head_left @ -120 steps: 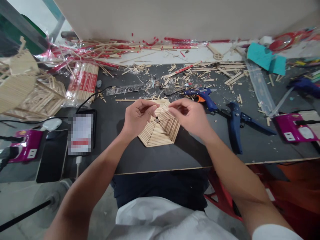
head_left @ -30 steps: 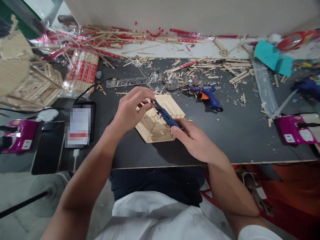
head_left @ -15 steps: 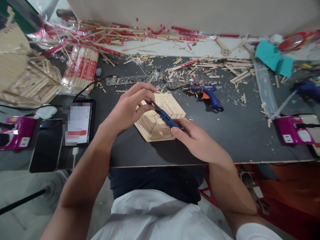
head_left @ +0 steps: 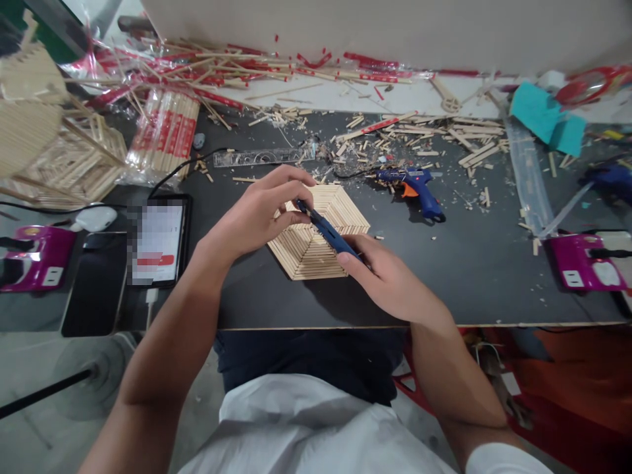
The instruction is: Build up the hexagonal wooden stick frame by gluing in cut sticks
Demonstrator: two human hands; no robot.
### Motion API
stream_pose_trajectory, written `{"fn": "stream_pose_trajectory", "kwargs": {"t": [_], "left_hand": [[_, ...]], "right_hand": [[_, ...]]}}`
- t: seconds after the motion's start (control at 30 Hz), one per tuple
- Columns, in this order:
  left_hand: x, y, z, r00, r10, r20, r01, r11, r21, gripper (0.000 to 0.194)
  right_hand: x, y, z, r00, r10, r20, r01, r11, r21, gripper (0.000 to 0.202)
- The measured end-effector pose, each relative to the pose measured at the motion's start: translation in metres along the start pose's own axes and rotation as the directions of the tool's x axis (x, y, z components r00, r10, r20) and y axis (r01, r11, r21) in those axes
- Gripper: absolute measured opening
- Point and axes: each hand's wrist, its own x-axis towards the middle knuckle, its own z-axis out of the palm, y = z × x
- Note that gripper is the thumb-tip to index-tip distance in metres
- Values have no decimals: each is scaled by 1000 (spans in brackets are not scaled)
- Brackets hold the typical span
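Observation:
A slim blue utility knife (head_left: 330, 233) slants across the space between my hands, above the work surface. My right hand (head_left: 388, 273) is closed around its near end, thumb on top. At the far end, my left hand (head_left: 266, 209) pinches the knife's dark tip between thumb and fingers; the blade itself cannot be made out. Under both hands lies a hexagonal panel (head_left: 316, 266) of thin wooden sticks laid in nested rings, partly covered by the hands and the knife.
A blue glue gun (head_left: 419, 191) lies to the right behind the panel, near scattered stick offcuts (head_left: 395, 139). A clear ruler (head_left: 264, 157) is behind. Wrapped stick bundles (head_left: 165, 131), a lit phone (head_left: 160, 247) and a stick-built model (head_left: 69, 158) occupy the left.
The view has shifted slightly, so everything on the table appears a little further right. Both hands keep their hold on the knife, with hardly any movement.

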Motion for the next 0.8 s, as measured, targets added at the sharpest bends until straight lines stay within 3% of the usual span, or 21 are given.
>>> {"fn": "stream_pose_trajectory", "kwargs": {"t": [0.3,0.8], "left_hand": [[-4,5,-7,994,61,89,-76,981,179,6],[-2,5,-4,997,37,71,-49,984,172,9]], "right_hand": [[2,1,1,999,-39,16,40,999,-37,44],[2,2,1,1000,-26,8,27,998,-55,45]]}}
